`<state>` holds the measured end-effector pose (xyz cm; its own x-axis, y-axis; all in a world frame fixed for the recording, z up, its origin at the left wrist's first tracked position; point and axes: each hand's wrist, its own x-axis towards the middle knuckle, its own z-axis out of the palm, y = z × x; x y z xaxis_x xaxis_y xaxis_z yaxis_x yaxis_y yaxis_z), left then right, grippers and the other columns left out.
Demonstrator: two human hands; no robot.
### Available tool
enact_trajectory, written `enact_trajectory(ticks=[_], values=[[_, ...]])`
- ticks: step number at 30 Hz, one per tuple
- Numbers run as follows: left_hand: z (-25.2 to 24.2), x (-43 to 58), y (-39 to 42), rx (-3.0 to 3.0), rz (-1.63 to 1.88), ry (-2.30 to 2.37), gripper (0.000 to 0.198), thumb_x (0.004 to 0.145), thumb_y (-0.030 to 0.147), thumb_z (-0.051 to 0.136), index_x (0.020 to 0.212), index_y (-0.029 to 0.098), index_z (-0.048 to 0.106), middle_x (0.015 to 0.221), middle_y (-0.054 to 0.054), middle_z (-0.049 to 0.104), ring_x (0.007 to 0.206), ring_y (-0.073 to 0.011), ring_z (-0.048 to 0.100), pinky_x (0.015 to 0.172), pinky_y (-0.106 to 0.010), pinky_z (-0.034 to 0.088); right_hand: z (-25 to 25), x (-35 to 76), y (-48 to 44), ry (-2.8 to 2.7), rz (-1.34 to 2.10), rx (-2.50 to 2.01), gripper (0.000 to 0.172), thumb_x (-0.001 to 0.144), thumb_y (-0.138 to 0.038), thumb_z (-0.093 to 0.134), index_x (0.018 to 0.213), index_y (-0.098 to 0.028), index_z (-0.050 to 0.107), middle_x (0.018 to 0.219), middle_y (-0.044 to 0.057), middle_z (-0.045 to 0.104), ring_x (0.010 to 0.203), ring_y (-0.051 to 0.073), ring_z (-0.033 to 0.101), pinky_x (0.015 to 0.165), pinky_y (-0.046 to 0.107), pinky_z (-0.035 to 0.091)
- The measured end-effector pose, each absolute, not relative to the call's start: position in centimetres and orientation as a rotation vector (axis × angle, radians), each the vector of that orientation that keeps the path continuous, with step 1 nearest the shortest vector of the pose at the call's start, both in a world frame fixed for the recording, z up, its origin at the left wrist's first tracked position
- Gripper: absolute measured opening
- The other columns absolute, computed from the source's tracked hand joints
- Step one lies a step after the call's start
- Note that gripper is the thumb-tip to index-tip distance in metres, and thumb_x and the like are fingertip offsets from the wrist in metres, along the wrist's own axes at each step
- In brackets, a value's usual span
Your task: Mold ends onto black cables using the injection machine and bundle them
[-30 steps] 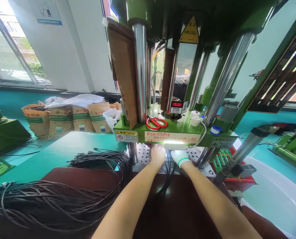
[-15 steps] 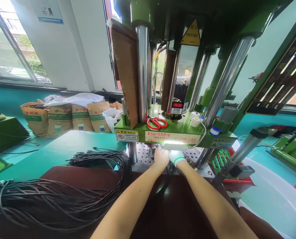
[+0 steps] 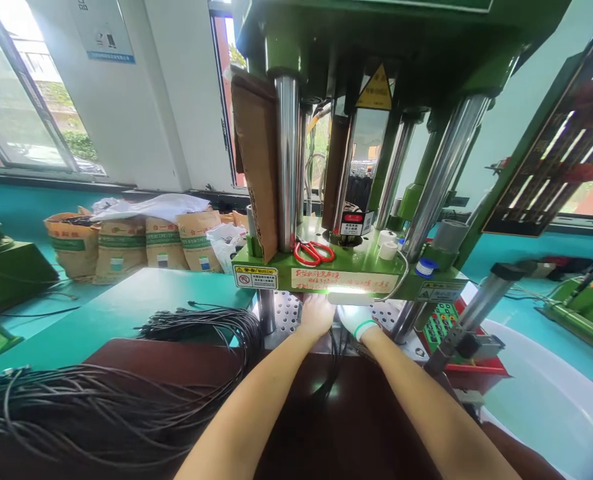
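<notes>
Head view: black cable (image 3: pixel 333 360) between left hand (image 3: pixel 317 317), gloved right hand (image 3: pixel 356 321); grips unclear.

One bare hand (image 3: pixel 317 317), one gloved hand (image 3: pixel 355 320)

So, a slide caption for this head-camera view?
Bare left hand, gloved right hand under a green press beside black cables.

The bare left hand (image 3: pixel 317 316) and white-gloved right hand (image 3: pixel 356 320) reach over the perforated steel platen (image 3: pixel 287 312) beneath a green molding press (image 3: pixel 371 258).
</notes>
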<state>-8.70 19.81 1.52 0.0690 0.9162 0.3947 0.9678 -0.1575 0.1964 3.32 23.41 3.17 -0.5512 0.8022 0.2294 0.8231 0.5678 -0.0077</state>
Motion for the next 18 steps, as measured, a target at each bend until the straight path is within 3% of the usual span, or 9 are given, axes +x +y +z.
enact_trajectory(ticks=[5, 10, 18], values=[[1.4, -10.8, 19.5, -2.434, -0.563, -1.755, 0.041, 0.086, 0.045, 0.033, 0.106, 0.017, 0.057, 0.115, -0.008, 0.058, 0.112, -0.0210, 0.046, 0.095, -0.033, 0.034, 2.4, 5.7, 23.3, -2.681, -0.121, -1.226, 0.030, 0.085, -0.032, 0.043, 0.103, -0.017, 0.061, 0.106, 0.010, 0.063, 0.102, 0.023, 0.053, 0.092, 0.036, 0.035], [1.1, -11.5, 20.3, -2.567, -0.482, -1.874, 0.053, 0.085, 0.052, 0.029, 0.121, 0.017, 0.045, 0.125, -0.011, 0.051, 0.115, -0.0238, 0.045, 0.091, -0.037, 0.038, 2.0, 5.9, 23.9, -2.707, -0.090, -1.183, 0.039, 0.087, -0.038, 0.034, 0.108, -0.017, 0.059, 0.110, 0.011, 0.061, 0.105, 0.023, 0.052, 0.096, 0.037, 0.031], [0.8, -11.4, 21.5, -2.634, -0.473, -1.977, 0.054, 0.084, 0.054, 0.028, 0.123, 0.020, 0.044, 0.120, -0.010, 0.055, 0.113, -0.0247, 0.047, 0.089, -0.040, 0.039, 1.5, 4.7, 24.9, -2.712, -0.075, -1.257, 0.037, 0.089, -0.037, 0.031, 0.097, -0.018, 0.063, 0.104, 0.010, 0.064, 0.100, 0.022, 0.054, 0.093, 0.034, 0.032]])
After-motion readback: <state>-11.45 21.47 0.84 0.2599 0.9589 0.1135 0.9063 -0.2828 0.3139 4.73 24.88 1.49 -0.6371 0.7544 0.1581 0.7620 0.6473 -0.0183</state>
